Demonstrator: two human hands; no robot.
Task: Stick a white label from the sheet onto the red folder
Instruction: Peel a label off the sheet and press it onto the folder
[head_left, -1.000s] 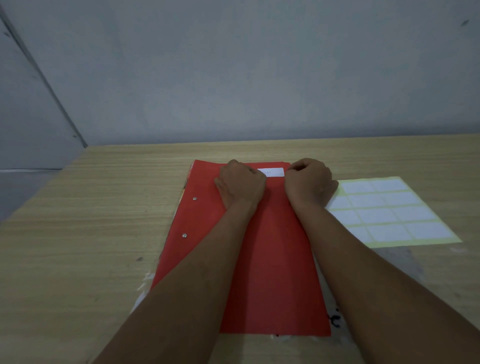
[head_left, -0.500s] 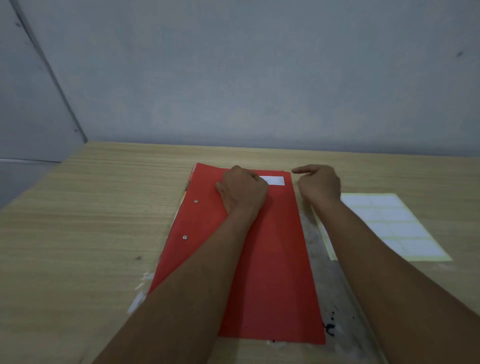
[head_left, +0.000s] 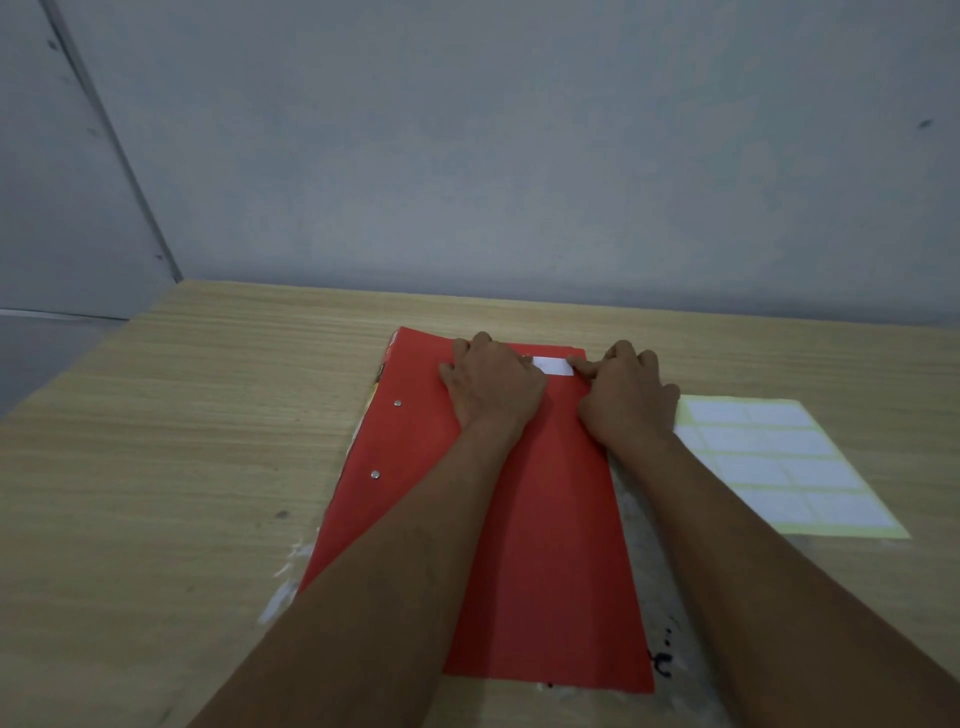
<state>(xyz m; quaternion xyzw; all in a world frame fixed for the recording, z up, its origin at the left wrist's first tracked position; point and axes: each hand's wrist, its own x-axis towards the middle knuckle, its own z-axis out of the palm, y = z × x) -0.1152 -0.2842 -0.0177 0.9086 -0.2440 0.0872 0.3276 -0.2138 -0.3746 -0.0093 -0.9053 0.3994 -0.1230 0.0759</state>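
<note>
Head view: the label (head_left: 553, 366) is already laid flat near the folder's (head_left: 545, 519) far edge, long axis running left-right across it. The left hand (head_left: 493, 389) is pressed down at the label's left end, fingers curled, nothing gripped; the right hand (head_left: 626, 395) is pushed against the right end the same way, probably to smooth it down. The sheet (head_left: 779, 462) is left just to the right on the table (head_left: 182, 441).

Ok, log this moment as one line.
stage: pressing label down | white label on red folder | left hand, right hand at its ends | label sheet right
</note>
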